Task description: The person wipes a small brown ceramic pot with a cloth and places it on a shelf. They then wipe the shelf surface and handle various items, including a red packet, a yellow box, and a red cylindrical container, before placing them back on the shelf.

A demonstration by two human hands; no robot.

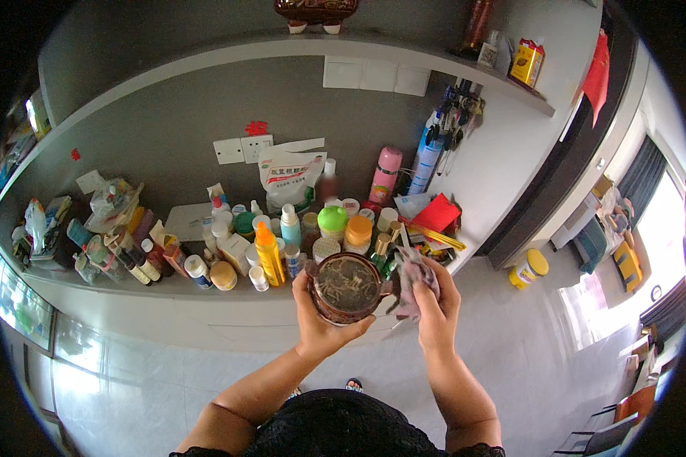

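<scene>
"Hands: what is held?"

"By the left hand (322,327), a round, glossy brown pot (347,286) is gripped; by the right hand (439,308), a crumpled pinkish-grey cloth (411,286) is pinched."

"Where is the pot held?"

"Right of an orange plastic bottle (268,257)."

The left hand (322,326) grips a round brown pot (341,313), while the right hand (440,308) holds a crumpled cloth (412,286) beside it. Bottles (267,257) and jars (359,231) crowd the bench (141,294); a yellow bucket (527,271) stands on the floor (503,365) to the right.
</scene>
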